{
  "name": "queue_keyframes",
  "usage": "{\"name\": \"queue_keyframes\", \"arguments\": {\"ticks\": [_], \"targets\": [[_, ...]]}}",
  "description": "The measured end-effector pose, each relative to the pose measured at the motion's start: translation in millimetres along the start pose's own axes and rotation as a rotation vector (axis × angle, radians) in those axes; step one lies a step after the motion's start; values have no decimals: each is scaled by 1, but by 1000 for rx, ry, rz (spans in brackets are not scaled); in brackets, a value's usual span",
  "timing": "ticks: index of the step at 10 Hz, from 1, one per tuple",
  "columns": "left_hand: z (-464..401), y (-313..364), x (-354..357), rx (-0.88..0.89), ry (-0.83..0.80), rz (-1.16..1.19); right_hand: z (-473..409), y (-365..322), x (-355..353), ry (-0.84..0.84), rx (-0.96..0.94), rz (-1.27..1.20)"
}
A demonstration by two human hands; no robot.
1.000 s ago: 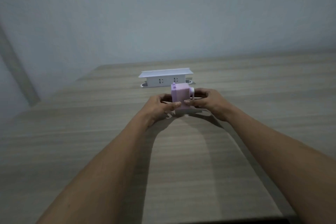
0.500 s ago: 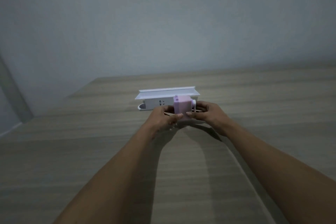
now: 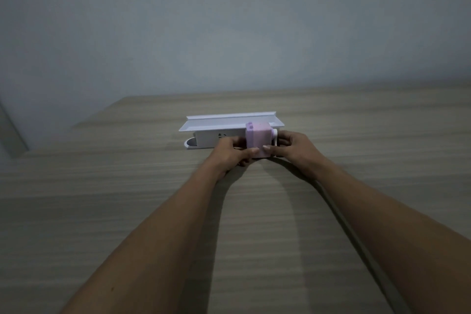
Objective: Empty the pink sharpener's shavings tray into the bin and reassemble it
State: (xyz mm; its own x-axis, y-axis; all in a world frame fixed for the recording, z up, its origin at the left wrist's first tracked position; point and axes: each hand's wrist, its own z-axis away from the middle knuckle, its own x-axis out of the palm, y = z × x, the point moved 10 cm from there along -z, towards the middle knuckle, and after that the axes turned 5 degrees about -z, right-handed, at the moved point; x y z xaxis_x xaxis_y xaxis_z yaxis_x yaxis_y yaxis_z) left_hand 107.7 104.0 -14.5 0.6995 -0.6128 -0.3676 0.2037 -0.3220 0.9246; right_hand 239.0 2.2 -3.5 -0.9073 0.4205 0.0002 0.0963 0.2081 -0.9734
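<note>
The pink sharpener [image 3: 258, 137] stands upright on the wooden table [image 3: 127, 199], a small boxy block with a white crank stub on its right side. My left hand [image 3: 230, 151] grips its left side, thumb across the lower front. My right hand [image 3: 293, 146] holds the right side, thumb on the front lower corner. Both thumbs meet near the base, and the shavings tray is hidden behind them. No bin is in view.
A white power strip [image 3: 209, 139] under a white tray-like shelf [image 3: 224, 122] sits directly behind the sharpener. A cable [image 3: 356, 232] runs along the table beneath my right forearm. A plain wall rises behind the table's far edge.
The sharpener and both hands have slid away from me, closer to the power strip. The camera has tilted up, showing more wall. My grip looks unchanged.
</note>
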Motion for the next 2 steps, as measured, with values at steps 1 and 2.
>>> {"name": "queue_keyframes", "arguments": {"ticks": [1, 2], "targets": [[-2, -4, 1, -22, -2, 15, 2, -3, 1, 26, 0, 8], [4, 3, 2, -8, 12, 37, 10, -11, 4, 72, -14, 15]]}}
